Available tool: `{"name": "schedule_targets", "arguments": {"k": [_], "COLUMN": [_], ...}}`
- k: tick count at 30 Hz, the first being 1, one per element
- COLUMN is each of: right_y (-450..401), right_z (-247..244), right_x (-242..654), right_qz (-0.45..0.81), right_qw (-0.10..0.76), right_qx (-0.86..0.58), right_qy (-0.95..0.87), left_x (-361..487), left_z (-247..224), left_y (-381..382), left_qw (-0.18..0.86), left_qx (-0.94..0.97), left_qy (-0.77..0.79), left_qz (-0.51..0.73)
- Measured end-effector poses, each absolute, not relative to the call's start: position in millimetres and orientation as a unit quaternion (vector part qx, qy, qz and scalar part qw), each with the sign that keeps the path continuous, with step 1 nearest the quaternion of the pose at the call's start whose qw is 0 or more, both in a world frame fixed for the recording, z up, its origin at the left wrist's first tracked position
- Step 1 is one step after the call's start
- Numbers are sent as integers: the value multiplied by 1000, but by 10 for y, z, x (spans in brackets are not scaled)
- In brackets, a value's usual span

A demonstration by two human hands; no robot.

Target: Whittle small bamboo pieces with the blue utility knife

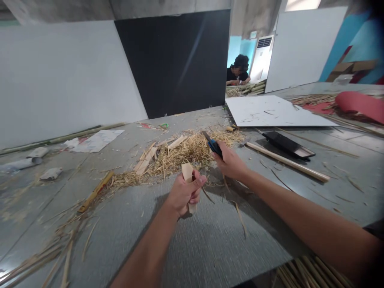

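Left grip [185, 193] around wooden piece [187, 171] (mid-length)

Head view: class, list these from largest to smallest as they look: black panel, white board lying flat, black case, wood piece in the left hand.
Black panel
White board
Black case
Wood piece, partly covered

Black panel [177, 60] standing upright at back, big white board [60, 80] leaning just left of it. Over right, white sheet [264, 110] lying flat, scraps scattered across it. Farther right, red sheet [361, 105], curled! Beyond, person [238, 75] in dark top bending low, air conditioner [262, 58] nearby; cardboard boxes [349, 71] far right.
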State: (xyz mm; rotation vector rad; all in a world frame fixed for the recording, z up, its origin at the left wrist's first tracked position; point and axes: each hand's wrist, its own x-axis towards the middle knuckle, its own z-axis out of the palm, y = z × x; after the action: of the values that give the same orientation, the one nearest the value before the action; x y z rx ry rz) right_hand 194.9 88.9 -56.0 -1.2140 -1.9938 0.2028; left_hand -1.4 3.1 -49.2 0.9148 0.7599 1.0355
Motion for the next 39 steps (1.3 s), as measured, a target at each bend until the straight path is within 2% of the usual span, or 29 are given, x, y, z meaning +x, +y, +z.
{"name": "schedule_targets", "arguments": {"k": [4,10,14,16,19,22,27,39], "right_y": [856,808,766,747,744,775,814,707], "right_z": [-506,-510,-494,-460,-436,-495,-598,-402], "right_x": [1957,1930,1907,1910,1914,1897,1887,1881], "right_qz": [72,198,264,246,148,87,167,310], "right_qw": [403,370,386,401,413,395,354,414], "right_qx": [-462,-457,-454,-447,-420,-385,-375,-390], "right_qy": [-787,-784,-759,-761,-795,-829,-840,-762], "left_x": [-24,-31,-28,-27,-30,-35,-38,-20], "left_z": [-481,-483,-490,-492,-489,-477,-453,-485], "left_y": [38,36,28,26,26,29,41,56], "left_qw": [699,705,706,709,716,733,773,768], "left_qx": [419,407,410,405,392,369,310,318], "left_qy": [338,336,335,332,328,317,275,275], "left_qz": [471,474,471,472,475,474,481,483]}}
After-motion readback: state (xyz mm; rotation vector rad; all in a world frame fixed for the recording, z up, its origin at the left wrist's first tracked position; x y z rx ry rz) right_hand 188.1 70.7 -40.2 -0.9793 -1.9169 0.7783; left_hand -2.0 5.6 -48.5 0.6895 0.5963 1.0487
